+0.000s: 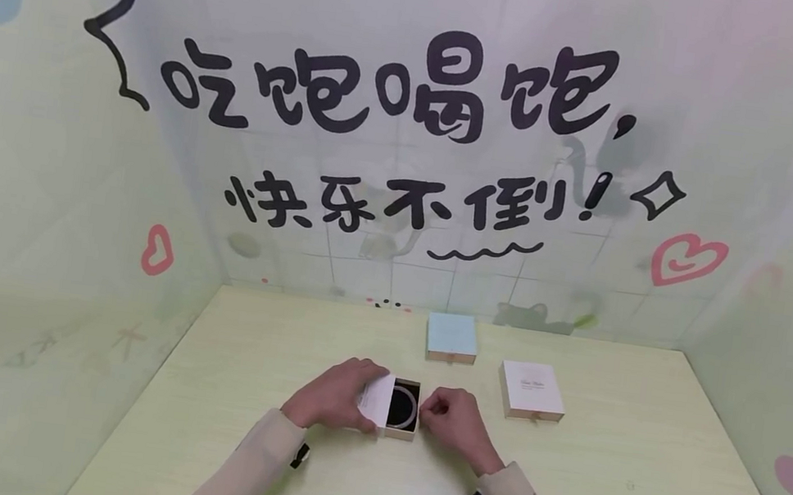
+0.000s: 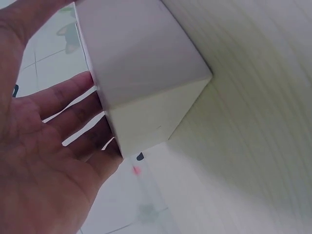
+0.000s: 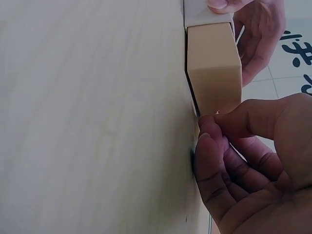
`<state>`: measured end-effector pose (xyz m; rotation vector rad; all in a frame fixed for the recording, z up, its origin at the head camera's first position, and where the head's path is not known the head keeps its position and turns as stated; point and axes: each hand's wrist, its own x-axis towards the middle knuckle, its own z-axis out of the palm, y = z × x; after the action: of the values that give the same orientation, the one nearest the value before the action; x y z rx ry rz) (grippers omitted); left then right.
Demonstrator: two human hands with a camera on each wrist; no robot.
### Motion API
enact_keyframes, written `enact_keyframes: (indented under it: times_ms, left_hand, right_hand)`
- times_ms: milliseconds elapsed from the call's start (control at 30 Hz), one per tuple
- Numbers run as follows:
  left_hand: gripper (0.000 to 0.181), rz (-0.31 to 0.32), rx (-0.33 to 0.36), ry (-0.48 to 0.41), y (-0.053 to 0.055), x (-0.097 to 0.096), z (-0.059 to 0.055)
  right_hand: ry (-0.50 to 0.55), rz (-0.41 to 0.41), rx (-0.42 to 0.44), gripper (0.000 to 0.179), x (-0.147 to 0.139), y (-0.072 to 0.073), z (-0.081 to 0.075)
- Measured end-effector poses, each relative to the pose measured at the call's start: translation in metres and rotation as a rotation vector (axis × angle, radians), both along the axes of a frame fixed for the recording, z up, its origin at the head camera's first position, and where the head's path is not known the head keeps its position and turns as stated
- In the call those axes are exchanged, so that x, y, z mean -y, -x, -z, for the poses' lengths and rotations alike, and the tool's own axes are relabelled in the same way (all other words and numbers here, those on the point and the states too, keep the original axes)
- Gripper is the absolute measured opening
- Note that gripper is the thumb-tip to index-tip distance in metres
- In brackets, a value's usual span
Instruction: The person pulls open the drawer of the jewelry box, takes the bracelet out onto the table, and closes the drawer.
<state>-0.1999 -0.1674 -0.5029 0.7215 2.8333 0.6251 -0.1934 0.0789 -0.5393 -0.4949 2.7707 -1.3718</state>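
A small white drawer box, its white sleeve (image 1: pixel 375 403) slid partly off a tan drawer (image 3: pixel 214 53), lies on the table in front of the person. The left hand (image 1: pixel 340 393) grips the sleeve, thumb on the near side and fingers along the far side. Black lining and a pale bangle (image 1: pixel 414 409) show inside the drawer. At the drawer's right end, the right hand (image 1: pixel 453 421) pinches with thumb and index finger at the pull tab, which the fingertips mostly hide. In the left wrist view the sleeve (image 2: pixel 141 53) stands against the left fingers.
Behind the hands are a light blue box (image 1: pixel 452 335) and, to its right, another white box (image 1: pixel 532 388), each with a small tab in front. The pale wood table (image 1: pixel 267 331) meets printed fabric walls (image 1: pixel 426 3) at the back and both sides.
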Motion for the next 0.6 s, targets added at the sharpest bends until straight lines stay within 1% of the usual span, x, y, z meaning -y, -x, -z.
enact_keyframes:
  times_ms: [167,367,600]
  left_hand:
    - [0.088,-0.004,0.002,-0.004,0.000,-0.001,-0.001]
    - [0.089,-0.014,0.008,-0.007,0.000,-0.001,-0.001]
    - [0.089,-0.018,0.007,-0.014,-0.001,-0.001,-0.002]
  right_hand:
    - [0.006,0.006,0.010,0.015,-0.004,0.002,0.002]
    - [0.018,-0.006,0.017,0.014,-0.007,0.002,0.002]
    - [-0.004,-0.007,0.026,0.014,-0.013,0.003,0.000]
